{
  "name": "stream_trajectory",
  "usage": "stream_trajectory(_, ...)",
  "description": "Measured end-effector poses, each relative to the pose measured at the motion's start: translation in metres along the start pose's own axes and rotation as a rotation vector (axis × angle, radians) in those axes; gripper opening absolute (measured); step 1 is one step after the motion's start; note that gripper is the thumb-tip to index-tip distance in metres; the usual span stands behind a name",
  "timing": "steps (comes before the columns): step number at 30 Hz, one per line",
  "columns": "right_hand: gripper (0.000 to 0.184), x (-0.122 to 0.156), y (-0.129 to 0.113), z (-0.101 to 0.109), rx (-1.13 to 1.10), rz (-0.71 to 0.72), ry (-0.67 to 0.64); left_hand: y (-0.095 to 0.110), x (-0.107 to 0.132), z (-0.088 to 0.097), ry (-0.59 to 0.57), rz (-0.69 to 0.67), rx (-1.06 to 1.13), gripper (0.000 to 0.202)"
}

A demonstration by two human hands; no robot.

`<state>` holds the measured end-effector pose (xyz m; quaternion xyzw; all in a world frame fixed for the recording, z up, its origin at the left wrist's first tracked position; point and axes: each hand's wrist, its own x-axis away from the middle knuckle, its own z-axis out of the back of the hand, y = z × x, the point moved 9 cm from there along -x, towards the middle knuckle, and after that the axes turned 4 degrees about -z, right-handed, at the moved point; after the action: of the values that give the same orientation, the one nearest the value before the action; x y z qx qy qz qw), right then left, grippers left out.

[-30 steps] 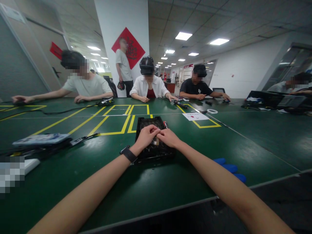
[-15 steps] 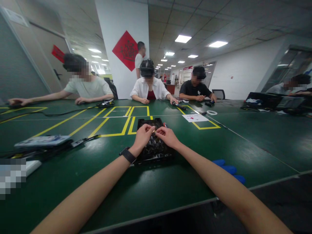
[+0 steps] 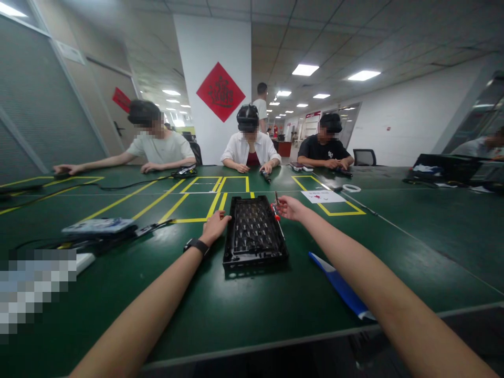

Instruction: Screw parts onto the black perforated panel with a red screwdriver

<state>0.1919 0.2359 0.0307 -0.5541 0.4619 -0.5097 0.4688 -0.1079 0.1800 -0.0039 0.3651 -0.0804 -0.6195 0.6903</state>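
Pinching a small red-handled screwdriver (image 3: 276, 206), the right hand (image 3: 289, 207) sits at the far right corner of the one black tray (image 3: 254, 233); left hand (image 3: 214, 227) rests loosely curled, grasping nothing, at the tray's left edge; half a second ago both hands met over it, so they have parted; tray lies mid-tabletop (image 3: 236, 315); one blue tool (image 3: 340, 286) nearer the right edge.

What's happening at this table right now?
A person sits at a green table with a black tray in front of them. Their left hand rests against the tray's left edge. Their right hand is at the tray's far right corner, gripping a small red-handled screwdriver. A blue tool lies on the table beside the right forearm. Across the table, three other people sit working at their own spots, and a fourth stands behind them.
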Motion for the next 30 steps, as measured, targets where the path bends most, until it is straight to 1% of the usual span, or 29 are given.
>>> stream_trajectory(2, 0.008, -0.010, 0.010, 0.018, -0.005, -0.048, 0.040, 0.003, -0.001, -0.006, -0.045, -0.020, -0.041, 0.044)
stream_trajectory(4, 0.009, -0.016, 0.020, 0.036, -0.024, -0.047, 0.103, 0.006, -0.001, -0.010, -0.078, -0.035, -0.085, 0.046)
stream_trajectory(6, 0.009, -0.018, 0.028, 0.051, -0.057, -0.005, 0.168, 0.008, -0.002, -0.012, -0.095, -0.052, -0.102, 0.047)
stream_trajectory(8, 0.009, -0.016, 0.032, 0.062, -0.093, 0.065, 0.235, 0.010, -0.004, -0.014, -0.102, -0.073, -0.092, 0.046)
stream_trajectory(10, 0.011, -0.012, 0.034, 0.068, -0.119, 0.144, 0.296, 0.009, -0.006, -0.016, -0.096, -0.079, -0.066, 0.046)
stream_trajectory(13, 0.014, -0.001, 0.034, 0.070, -0.133, 0.242, 0.364, 0.007, -0.010, -0.017, -0.075, -0.069, -0.030, 0.047)
stream_trajectory(16, 0.017, 0.009, 0.033, 0.067, -0.121, 0.285, 0.388, 0.005, -0.011, -0.018, -0.068, -0.073, -0.004, 0.047)
stream_trajectory(19, 0.021, 0.016, 0.025, 0.055, -0.068, 0.301, 0.335, 0.005, -0.011, -0.017, -0.061, -0.086, 0.033, 0.045)
stream_trajectory(22, 0.026, 0.023, 0.006, 0.033, -0.005, 0.339, 0.224, 0.006, -0.010, -0.016, -0.057, -0.114, 0.092, 0.046)
stream_trajectory(25, 0.031, 0.038, -0.013, 0.001, 0.047, 0.396, 0.090, 0.012, -0.009, -0.017, -0.062, -0.186, 0.200, 0.049)
stream_trajectory(26, 0.033, 0.045, -0.019, -0.013, 0.092, 0.431, 0.023, 0.013, -0.009, -0.017, -0.062, -0.198, 0.226, 0.049)
stream_trajectory(28, 0.034, 0.063, -0.023, -0.041, 0.201, 0.475, -0.125, 0.011, -0.010, -0.018, -0.057, -0.187, 0.239, 0.048)
stream_trajectory(30, 0.031, 0.084, -0.023, -0.066, 0.319, 0.528, -0.258, 0.008, -0.012, -0.020, -0.049, -0.162, 0.236, 0.047)
